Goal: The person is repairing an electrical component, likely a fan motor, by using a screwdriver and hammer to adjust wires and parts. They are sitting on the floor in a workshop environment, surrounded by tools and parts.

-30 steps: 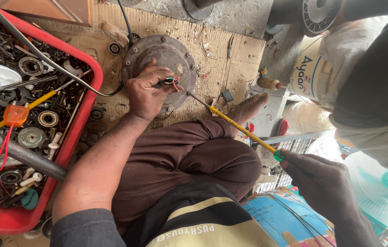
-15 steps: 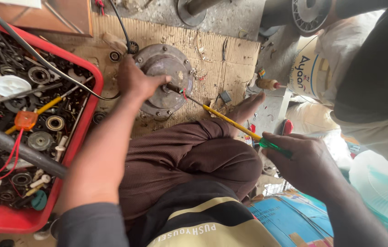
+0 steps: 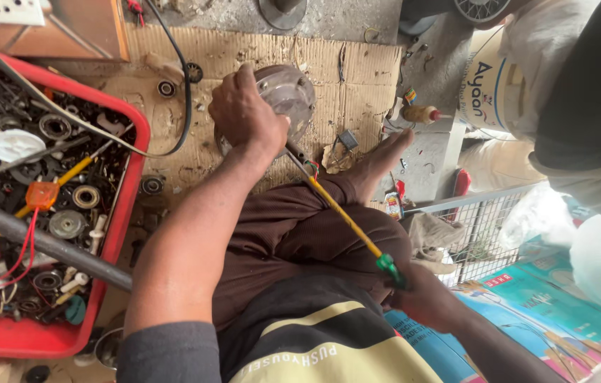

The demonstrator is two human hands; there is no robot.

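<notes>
While the left hand (image 3: 244,113) clamps down over the round grey motor housing (image 3: 288,92), the right hand (image 3: 421,298) grips the green end of a yellow-sleeved rod (image 3: 346,218).

Housing sits on the cardboard sheet (image 3: 357,78), just ahead of the person's folded knee. Left fingers wrap its near edge, fully closed on it. Rod runs diagonally from housing across the brown trouser leg to the right fist, closed tight around it. Red crate (image 3: 127,206) of bearings and scrap parts at left; white bucket (image 3: 492,89) at upper right.

Head view, steeply down, seemingly close
</notes>
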